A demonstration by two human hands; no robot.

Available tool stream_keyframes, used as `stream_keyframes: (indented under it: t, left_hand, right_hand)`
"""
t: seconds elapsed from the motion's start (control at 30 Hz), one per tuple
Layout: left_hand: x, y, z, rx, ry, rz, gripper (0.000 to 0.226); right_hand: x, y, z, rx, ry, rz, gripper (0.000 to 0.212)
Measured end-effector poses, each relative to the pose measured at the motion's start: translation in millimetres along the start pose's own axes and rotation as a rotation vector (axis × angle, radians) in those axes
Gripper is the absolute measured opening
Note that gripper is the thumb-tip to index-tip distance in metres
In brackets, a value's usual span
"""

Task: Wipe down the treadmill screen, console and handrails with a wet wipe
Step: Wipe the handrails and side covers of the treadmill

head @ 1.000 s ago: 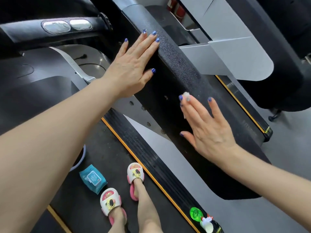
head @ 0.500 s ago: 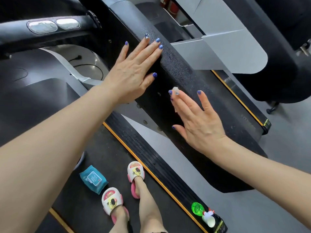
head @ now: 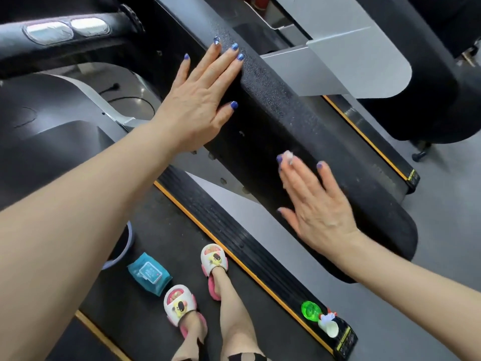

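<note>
The black textured handrail [head: 299,113] of the treadmill runs diagonally from top centre to lower right. My left hand [head: 197,102] lies flat on its upper part, fingers stretched out, holding nothing. My right hand [head: 317,204] presses flat against the rail's inner side lower down. A crumpled white wet wipe [head: 288,155] is under it, and only a small bit shows past the fingertips. A front bar with silver grip sensors [head: 67,31] crosses the top left.
A teal pack of wipes [head: 149,273] lies on the belt [head: 125,316] beside my slippered feet [head: 179,306]. A basin rim [head: 128,239] shows under my left arm. A green disc [head: 309,310] and a small white bottle [head: 329,327] sit on the side rail. A neighbouring machine [head: 364,61] stands to the right.
My right hand has slid with the wipe down the rail's side toward its near end. My left hand stays flat on the upper rail. The view shifted slightly.
</note>
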State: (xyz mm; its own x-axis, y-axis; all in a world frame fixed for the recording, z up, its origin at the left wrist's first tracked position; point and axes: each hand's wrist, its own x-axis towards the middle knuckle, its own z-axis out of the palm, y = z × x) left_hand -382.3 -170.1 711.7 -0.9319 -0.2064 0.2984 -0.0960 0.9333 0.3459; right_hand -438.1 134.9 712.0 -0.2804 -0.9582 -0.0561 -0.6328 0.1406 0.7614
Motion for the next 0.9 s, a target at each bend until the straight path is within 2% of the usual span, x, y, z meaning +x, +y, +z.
stream_keyframes:
  t: [0.1,0.2,0.27,0.37,0.43,0.5,0.57,0.67,0.77,0.83,0.9]
  left_hand:
    - [0.2,1.1,0.5,0.001,-0.003,0.000,0.071]
    - [0.3,5.7,-3.4,0.030,-0.010,-0.017,0.072]
    - [-1.4,15.2,-5.2,0.057,0.010,0.013,0.072]
    - [-7.4,38.7,3.2,0.080,0.024,0.132,0.069]
    - [-10.6,49.3,12.4,0.081,0.011,0.147,0.068]
    - [-12.4,51.9,18.8,0.065,0.011,0.112,0.068]
    - [-12.4,50.7,20.7,0.054,0.011,0.097,0.068]
    - [-12.0,50.0,20.3,0.053,0.002,0.102,0.068]
    - [-11.5,50.9,19.7,0.046,-0.008,0.089,0.068]
    - [-11.8,52.9,20.1,0.041,-0.005,0.076,0.069]
    - [-12.0,56.1,20.7,0.031,-0.001,0.060,0.069]
  right_hand:
    - [-28.6,-33.2,29.7,0.003,-0.219,-0.242,0.088]
    - [-33.2,-34.5,42.1,-0.078,-0.309,-0.395,0.083]
    - [-21.6,-18.3,31.0,-0.085,-0.218,-0.379,0.081]
    - [0.0,20.4,7.6,-0.052,0.038,-0.137,0.077]
    - [5.5,41.7,0.3,-0.017,0.105,0.006,0.076]
    - [-0.2,43.8,-1.4,0.014,0.109,0.067,0.079]
    - [-16.6,26.4,6.2,0.013,0.095,0.049,0.087]
    - [-52.9,-10.2,31.3,-0.005,-0.076,-0.135,0.100]
    - [-73.1,-18.7,52.0,-0.092,-0.188,-0.339,0.091]
    - [-66.3,-5.8,48.5,-0.082,-0.128,-0.385,0.076]
    - [-48.9,15.0,32.4,-0.067,0.023,-0.296,0.072]
